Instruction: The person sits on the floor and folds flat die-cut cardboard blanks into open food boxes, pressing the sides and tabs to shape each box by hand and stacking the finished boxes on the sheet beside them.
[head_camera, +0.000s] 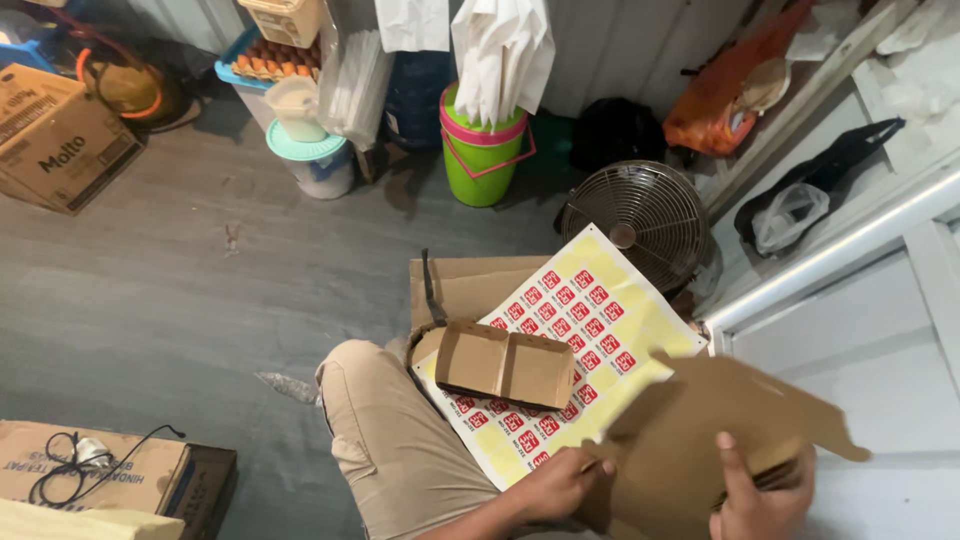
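Observation:
A flat brown cardboard box blank (700, 430) is held up at the lower right. My right hand (757, 500) grips its near edge, thumb on top. My left hand (556, 485) touches its left edge. A folded small cardboard box (505, 364) rests on a yellow sheet of red square stickers (575, 340), which lies over a flat cardboard piece (465, 285) on the floor. My knee in beige trousers (385, 430) is just left of the sheet.
A round fan (634, 212) lies beyond the sticker sheet. A green bucket (482, 150) with white bags, a white tub (312, 160) and an egg tray (272, 58) stand at the back. Cardboard boxes sit at far left (60, 135) and lower left (95, 470).

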